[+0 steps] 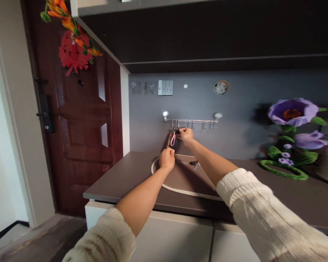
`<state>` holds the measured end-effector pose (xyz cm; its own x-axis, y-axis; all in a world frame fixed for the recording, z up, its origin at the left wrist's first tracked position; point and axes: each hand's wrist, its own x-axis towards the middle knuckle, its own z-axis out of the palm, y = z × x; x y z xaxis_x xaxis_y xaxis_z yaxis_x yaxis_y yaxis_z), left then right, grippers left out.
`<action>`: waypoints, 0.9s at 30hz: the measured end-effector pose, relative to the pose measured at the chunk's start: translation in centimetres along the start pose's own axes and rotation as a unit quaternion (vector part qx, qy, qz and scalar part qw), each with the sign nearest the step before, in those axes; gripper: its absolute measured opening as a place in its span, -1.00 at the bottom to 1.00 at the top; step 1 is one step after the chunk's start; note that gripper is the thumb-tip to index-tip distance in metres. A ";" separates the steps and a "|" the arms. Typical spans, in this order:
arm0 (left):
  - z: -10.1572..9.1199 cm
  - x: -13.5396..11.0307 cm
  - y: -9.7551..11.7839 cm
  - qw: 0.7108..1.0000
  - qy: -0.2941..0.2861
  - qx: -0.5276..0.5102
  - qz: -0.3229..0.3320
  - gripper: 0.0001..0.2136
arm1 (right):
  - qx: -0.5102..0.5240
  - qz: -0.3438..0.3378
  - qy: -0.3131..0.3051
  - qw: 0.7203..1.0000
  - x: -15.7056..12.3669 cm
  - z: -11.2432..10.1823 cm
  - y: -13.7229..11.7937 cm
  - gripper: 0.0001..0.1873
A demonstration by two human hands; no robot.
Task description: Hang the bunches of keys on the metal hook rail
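Observation:
A chrome hook rail (191, 120) is fixed to the grey wall above a dark countertop (120, 178). My right hand (185, 135) is raised to the rail's left end, fingers pinched on a key bunch with a pink strap (173, 138) that hangs from a hook. My left hand (167, 159) is closed just below, near the lower end of a beaded strand (169, 139) of the same bunch. Another set of keys (193, 164) lies in a shallow brown tray with a white rim (155, 165) on the counter.
A dark red door (79, 120) with a black handle stands at the left, with red and orange decorations above. Large purple artificial flowers (292, 112) sit on the counter's right. Wall switches (165, 87) and dark upper cabinets are above the rail.

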<state>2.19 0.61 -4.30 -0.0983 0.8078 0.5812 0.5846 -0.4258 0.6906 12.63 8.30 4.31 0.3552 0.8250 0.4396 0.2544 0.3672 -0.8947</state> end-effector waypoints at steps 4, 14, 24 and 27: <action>-0.1 0.0 0.0 1.000 -0.001 0.004 -0.002 -0.81 | 0.032 0.020 -0.016 0.999 -0.9 -0.6 -0.5 -0.92; -0.3 0.2 -0.5 1.000 -0.007 -0.012 0.004 -0.85 | 0.069 0.017 -0.082 0.994 -4.2 -3.6 -0.3 -0.93; -0.5 -0.1 -1.0 0.998 -0.047 0.008 0.042 -0.89 | -0.174 -0.116 -0.157 0.965 -8.0 -7.2 3.8 -0.92; -0.5 -0.1 -1.2 0.995 -0.066 0.038 0.057 -0.88 | -0.284 -0.163 -0.184 0.927 -8.3 -7.6 4.4 -0.91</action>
<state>1.11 0.89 -4.97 0.0757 0.8047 0.5889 0.6457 -0.4896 0.5860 17.68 -0.16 -2.70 -0.1287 0.8389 0.5289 0.7638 0.4240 -0.4866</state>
